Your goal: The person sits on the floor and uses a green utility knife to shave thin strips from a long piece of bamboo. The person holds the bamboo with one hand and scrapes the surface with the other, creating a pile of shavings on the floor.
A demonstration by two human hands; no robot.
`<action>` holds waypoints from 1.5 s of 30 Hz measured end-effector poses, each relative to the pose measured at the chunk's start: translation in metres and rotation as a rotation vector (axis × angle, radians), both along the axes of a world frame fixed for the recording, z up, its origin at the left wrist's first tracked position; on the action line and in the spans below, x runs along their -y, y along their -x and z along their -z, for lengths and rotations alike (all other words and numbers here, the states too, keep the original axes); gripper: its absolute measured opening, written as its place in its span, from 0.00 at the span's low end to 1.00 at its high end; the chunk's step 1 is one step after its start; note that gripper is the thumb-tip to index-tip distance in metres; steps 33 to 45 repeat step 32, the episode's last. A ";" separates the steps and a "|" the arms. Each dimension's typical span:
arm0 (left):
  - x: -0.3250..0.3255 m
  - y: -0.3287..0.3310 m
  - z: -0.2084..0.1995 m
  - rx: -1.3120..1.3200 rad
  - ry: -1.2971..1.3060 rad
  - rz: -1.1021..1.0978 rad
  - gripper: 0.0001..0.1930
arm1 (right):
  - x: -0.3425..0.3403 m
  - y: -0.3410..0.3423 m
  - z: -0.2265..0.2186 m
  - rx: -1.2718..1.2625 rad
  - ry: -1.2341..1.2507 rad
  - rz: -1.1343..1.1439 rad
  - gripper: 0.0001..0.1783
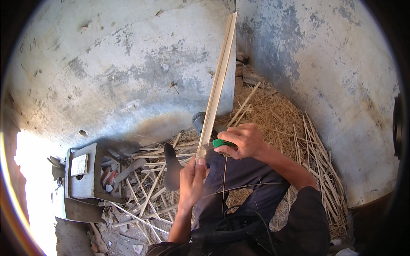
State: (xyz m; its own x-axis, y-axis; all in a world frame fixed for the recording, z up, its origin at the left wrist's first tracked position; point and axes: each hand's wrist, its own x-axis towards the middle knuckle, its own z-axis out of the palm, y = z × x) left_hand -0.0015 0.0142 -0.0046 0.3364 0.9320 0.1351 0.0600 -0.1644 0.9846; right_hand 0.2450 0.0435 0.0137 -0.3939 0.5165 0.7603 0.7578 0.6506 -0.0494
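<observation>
My left hand [192, 179] grips the lower end of a long pale bamboo strip [218, 81] that rises upright toward the wall corner. My right hand [241, 140] holds a knife with a green handle [221, 143], its blade pressed against the strip just above my left thumb. A thin fibre hangs down from the strip over my dark trousers [243, 187].
A small grey wooden stool or box [83, 177] with tools beside it stands at the left. Split bamboo strips [145, 196] and dry straw [273, 115] cover the ground. Weathered plaster walls [128, 72] meet in a corner behind. A dark curved object [172, 168] lies by my knee.
</observation>
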 end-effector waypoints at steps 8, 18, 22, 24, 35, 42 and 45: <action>0.000 0.000 0.002 0.021 0.017 0.005 0.20 | -0.003 -0.001 0.003 -0.007 -0.030 -0.006 0.18; 0.016 0.017 0.029 -0.082 0.058 0.015 0.20 | -0.019 -0.039 -0.006 -0.151 0.141 0.173 0.19; 0.022 0.018 0.034 -0.018 0.063 0.016 0.21 | -0.017 -0.036 -0.004 -0.112 0.168 0.189 0.20; 0.024 0.019 0.032 -0.035 0.060 0.017 0.21 | -0.018 -0.038 0.000 -0.146 0.169 0.168 0.20; 0.030 0.026 0.036 -0.066 0.057 0.001 0.21 | -0.018 -0.038 -0.002 -0.139 0.209 0.169 0.19; 0.030 0.026 0.036 -0.066 0.057 0.001 0.21 | -0.018 -0.038 -0.002 -0.139 0.209 0.169 0.19; 0.030 0.026 0.036 -0.066 0.057 0.001 0.21 | -0.018 -0.038 -0.002 -0.139 0.209 0.169 0.19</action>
